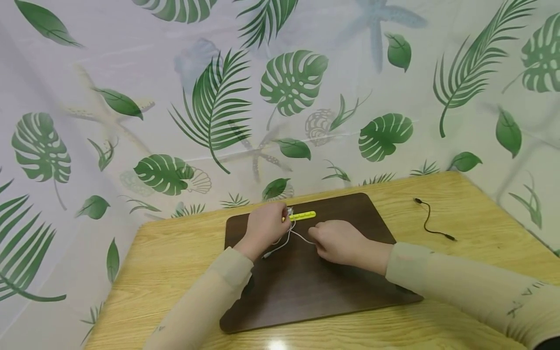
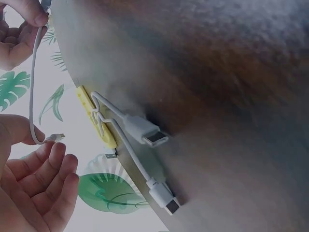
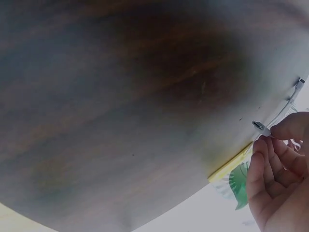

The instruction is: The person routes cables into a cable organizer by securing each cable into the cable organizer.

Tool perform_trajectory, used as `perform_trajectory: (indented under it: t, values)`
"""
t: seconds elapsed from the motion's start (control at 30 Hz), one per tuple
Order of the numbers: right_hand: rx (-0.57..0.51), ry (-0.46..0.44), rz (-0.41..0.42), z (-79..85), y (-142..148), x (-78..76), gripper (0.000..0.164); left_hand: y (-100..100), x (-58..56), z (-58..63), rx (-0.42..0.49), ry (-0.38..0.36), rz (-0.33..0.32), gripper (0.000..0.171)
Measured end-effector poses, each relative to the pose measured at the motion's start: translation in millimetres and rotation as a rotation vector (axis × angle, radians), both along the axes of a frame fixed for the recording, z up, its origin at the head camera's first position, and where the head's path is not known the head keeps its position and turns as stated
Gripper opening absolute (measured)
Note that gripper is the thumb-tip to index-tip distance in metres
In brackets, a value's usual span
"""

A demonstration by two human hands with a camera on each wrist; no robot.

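Note:
My left hand is at the back of the dark brown board. It pinches a thin white cable beside a small plug. To its right, my right hand pinches the cable near another white connector, so the cable spans both hands. A narrow yellow strip lies at the board's back edge, partly behind my left hand. Two more white cable ends, one with a wide plug and one with a narrower plug, lie on the board, their leads bunched by the strip.
A short black cable lies on the light wooden table, right of the board. Behind the table hangs a white cloth printed with green leaves. A metal USB plug pokes out near the yellow strip.

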State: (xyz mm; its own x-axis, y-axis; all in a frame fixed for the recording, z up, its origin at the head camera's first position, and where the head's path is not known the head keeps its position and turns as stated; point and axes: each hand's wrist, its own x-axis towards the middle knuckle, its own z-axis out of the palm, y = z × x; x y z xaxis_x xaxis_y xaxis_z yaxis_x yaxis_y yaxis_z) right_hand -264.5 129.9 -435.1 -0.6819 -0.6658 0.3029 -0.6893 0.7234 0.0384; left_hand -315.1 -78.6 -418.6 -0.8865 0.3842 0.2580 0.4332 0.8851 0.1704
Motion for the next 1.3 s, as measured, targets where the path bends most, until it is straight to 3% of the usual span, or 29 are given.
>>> perform_trajectory:
  t: [0.57,0.93,1.3]
  values:
    - [-0.019,-0.003,-0.072,0.6,5.7,-4.2,0.024,16.0,-19.5,-4.2,-0.019,-0.066,0.020,0.016]
    - [-0.027,-0.011,-0.089,-0.9,8.2,-4.8,0.026,23.1,-32.4,-14.4,-0.037,-0.103,0.061,0.029]
    - [-0.032,-0.059,-0.118,-4.0,10.5,-5.8,0.026,26.6,-38.8,-25.5,-0.045,-0.111,0.080,0.032]
